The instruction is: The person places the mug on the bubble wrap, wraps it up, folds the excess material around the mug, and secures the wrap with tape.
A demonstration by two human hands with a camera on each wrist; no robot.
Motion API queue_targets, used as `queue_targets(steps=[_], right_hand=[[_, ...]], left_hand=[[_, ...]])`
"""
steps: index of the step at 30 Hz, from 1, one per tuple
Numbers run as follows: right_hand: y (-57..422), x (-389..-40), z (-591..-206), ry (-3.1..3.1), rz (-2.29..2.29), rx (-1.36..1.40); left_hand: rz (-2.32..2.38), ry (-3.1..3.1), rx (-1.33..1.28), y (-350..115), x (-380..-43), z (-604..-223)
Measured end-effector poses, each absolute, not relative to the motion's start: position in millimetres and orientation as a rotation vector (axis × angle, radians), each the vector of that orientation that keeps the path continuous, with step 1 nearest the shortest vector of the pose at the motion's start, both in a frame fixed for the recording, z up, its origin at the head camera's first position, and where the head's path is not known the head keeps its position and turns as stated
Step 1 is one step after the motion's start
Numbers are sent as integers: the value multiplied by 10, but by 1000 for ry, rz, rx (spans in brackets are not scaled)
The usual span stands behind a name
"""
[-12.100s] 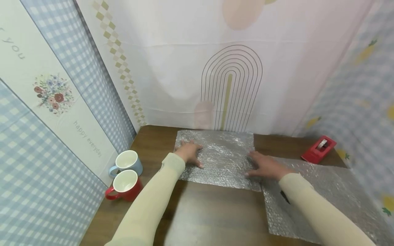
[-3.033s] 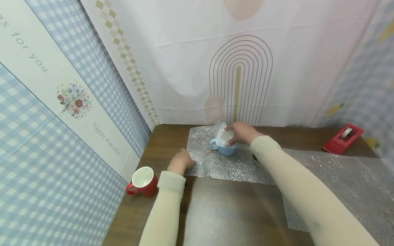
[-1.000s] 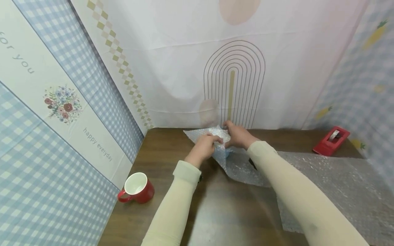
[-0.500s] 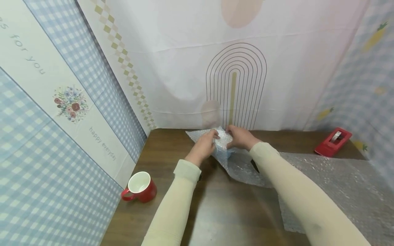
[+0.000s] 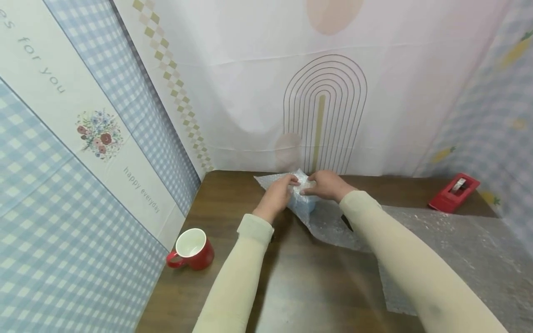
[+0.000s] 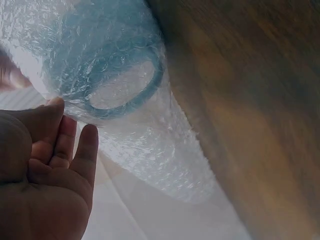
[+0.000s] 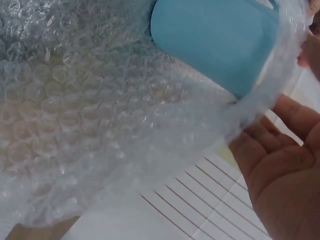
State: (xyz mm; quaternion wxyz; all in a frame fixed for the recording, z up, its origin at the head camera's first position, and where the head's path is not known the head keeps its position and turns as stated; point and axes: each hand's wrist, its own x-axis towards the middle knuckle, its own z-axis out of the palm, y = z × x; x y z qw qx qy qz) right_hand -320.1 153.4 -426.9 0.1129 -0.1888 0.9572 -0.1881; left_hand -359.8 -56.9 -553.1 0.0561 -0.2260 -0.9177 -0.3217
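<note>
A light blue mug (image 7: 215, 40) stands upright on a sheet of bubble wrap (image 5: 333, 231) near the back of the table. The sheet's left part is drawn up over the mug's side and top; in the left wrist view the mug's handle (image 6: 135, 102) shows through it. My left hand (image 5: 276, 195) pinches the gathered wrap at the mug's rim. Opposite it, my right hand (image 5: 331, 186) grips the wrap at the rim, fingertips curled over its edge in the right wrist view. The rest of the sheet trails flat to the right, partly under my right forearm.
A red mug (image 5: 200, 255) stands at the table's left edge, handle to the left. Another bubble wrap sheet (image 5: 441, 249) lies flat at the right. Behind it, a red tape dispenser (image 5: 454, 193) sits near the right wall. A printed cloth (image 5: 245, 92) hangs behind the table.
The sheet lay flat earlier and the blue mug stood by the red one. Since then the mug came onto the sheet and its left part was folded up. Lately my right fingers closed inward over the rim.
</note>
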Motion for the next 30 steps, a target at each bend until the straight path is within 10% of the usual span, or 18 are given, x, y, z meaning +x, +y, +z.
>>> queue_targets(steps=[14, 30], right_hand=[[1467, -3208, -4224, 2839, -476, -533], [1530, -3311, -4297, 2777, -496, -655]], left_hand=[[-1002, -2985, 304, -1069, -3100, -4911], [-1981, -2686, 456, -1340, -3197, -5334]])
